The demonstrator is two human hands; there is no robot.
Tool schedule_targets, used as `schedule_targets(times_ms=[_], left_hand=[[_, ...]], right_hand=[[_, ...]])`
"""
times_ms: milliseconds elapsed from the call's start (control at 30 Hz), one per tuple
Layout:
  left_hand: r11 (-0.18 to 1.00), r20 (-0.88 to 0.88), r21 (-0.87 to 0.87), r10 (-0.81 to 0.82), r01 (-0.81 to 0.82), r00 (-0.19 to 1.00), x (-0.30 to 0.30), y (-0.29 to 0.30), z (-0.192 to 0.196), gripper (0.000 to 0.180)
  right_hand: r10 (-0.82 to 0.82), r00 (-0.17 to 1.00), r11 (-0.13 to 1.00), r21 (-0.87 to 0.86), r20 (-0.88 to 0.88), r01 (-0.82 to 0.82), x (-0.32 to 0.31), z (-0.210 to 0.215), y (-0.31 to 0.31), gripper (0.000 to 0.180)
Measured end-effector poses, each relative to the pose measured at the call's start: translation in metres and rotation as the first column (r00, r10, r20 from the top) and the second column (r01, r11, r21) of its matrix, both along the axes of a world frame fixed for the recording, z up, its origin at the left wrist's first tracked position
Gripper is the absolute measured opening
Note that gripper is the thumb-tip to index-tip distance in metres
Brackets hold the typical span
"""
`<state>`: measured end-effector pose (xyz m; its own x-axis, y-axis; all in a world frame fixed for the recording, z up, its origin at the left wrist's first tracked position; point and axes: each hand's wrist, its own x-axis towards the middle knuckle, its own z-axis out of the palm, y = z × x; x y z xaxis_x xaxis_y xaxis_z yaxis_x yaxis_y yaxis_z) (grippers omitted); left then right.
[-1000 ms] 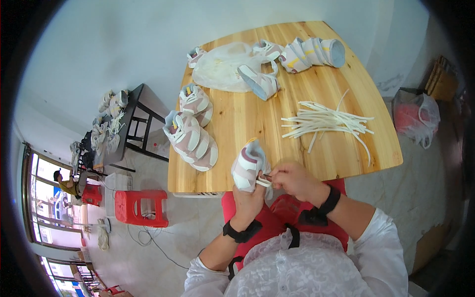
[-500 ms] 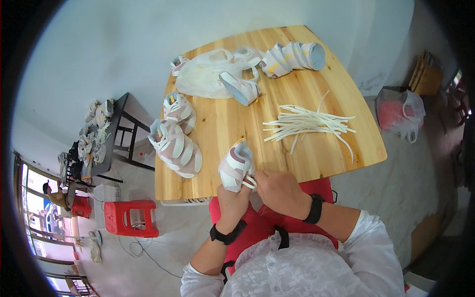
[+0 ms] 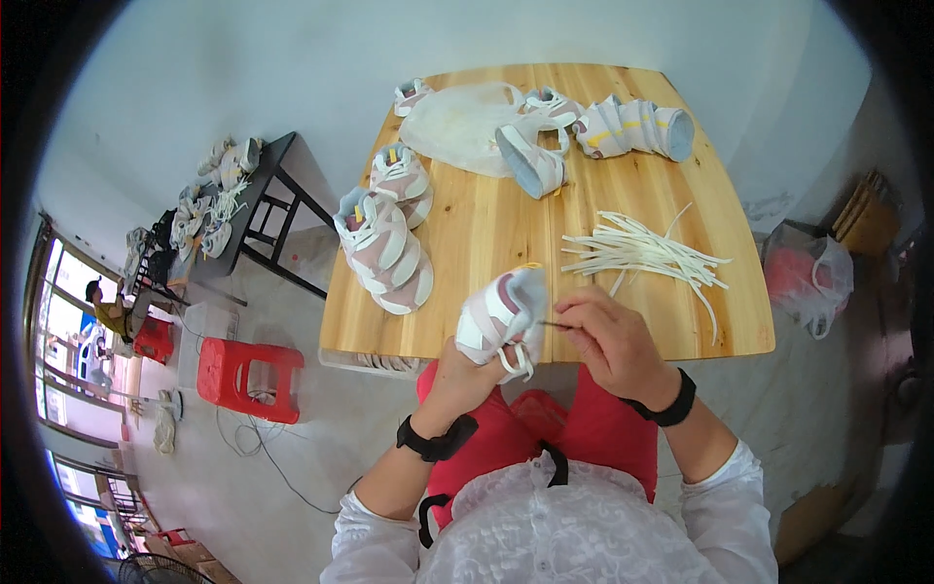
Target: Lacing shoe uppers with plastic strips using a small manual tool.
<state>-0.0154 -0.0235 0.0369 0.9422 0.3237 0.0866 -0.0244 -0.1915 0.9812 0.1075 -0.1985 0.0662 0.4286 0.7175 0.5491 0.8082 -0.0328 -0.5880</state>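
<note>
Left hand (image 3: 465, 375) grips a small white-and-pink sneaker (image 3: 504, 313), right hand (image 3: 608, 336) pinching a lace; loose white laces (image 3: 642, 253) and several more shoes (image 3: 384, 243) wait.

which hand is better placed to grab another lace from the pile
Right. The right hand sits just below the pile of white laces on the wooden table, pinching only a thin lace end. The left hand is wrapped under the small shoe, farther from the pile.

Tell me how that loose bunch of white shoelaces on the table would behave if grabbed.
The white shoelaces lie thin, splayed and slightly curved on the wooden table, so they probably flop and droop. Being loose and unbundled, some would likely slip out. They look very light.
</note>
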Motion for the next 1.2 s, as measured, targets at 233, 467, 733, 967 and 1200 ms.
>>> schedule_targets(times_ms=[233, 467, 733, 967, 1200], left_hand=[[0.999, 0.081, -0.017, 0.034, -0.033, 0.996, -0.007, -0.018, 0.005, 0.029], [0.975, 0.001, 0.197, 0.109, -0.107, 0.994, -0.010, -0.011, 0.006, 0.033], [0.979, -0.092, 0.159, 0.140, -0.124, 0.986, -0.005, -0.007, -0.005, 0.038], [0.941, 0.038, 0.307, 0.138, -0.143, 0.990, -0.001, -0.007, -0.008, 0.034], [0.967, 0.011, 0.208, 0.151, -0.150, 0.989, 0.006, -0.018, -0.016, 0.042]], right_hand=[[0.046, 0.944, 0.999, -0.031, 0.328, -0.038, -0.004, -0.001, 0.006, 0.019], [0.274, 0.943, 0.961, -0.101, 0.187, -0.259, 0.010, -0.003, 0.005, 0.016], [0.065, 0.986, 0.945, -0.327, 0.152, -0.012, 0.002, -0.011, 0.018, 0.011], [0.108, 0.989, 0.889, -0.456, 0.103, -0.050, 0.004, -0.008, 0.034, 0.020], [0.089, 0.996, 0.729, -0.682, 0.024, -0.049, 0.017, -0.005, 0.036, 0.021]])
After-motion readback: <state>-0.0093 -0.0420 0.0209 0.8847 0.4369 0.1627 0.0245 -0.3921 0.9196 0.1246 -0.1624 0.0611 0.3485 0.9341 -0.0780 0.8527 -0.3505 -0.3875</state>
